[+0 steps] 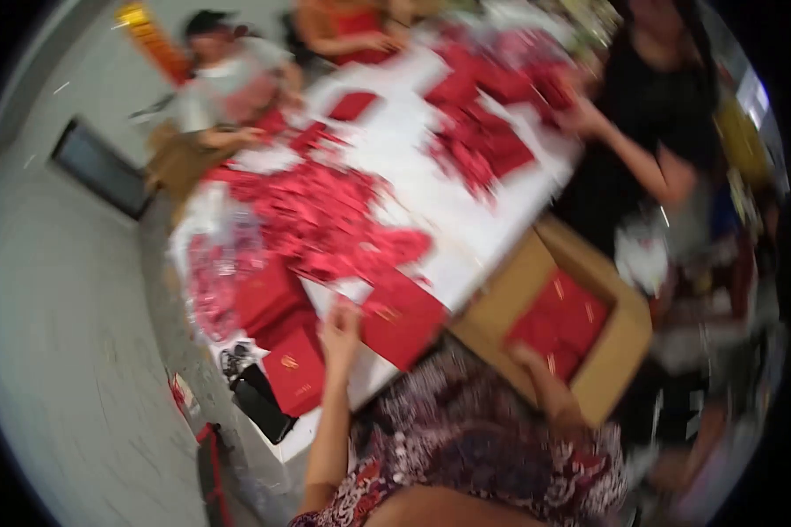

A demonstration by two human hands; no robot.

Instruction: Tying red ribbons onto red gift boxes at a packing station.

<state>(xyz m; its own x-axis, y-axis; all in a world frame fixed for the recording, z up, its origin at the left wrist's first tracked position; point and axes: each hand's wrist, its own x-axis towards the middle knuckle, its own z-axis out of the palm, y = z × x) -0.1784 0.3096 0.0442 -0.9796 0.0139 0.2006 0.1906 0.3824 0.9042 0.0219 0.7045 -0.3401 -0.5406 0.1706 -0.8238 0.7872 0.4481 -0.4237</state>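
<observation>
Toward 7 o'clock, at the desk [470, 233] edge, the left hand [341, 328] pinches a red card [404, 318]; toward 4, the right hand [533, 362] meets the box [617, 376], grip unclear. Seemingly 2-handed card handling; next calls for steady pinching.

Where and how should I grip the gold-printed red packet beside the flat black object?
Probably pinch the red packet by its near edge, coming from the wearer's side: it looks flat, that edge faces the wearer, and the red stack crowds its far edge. Blur hides its thickness.
</observation>
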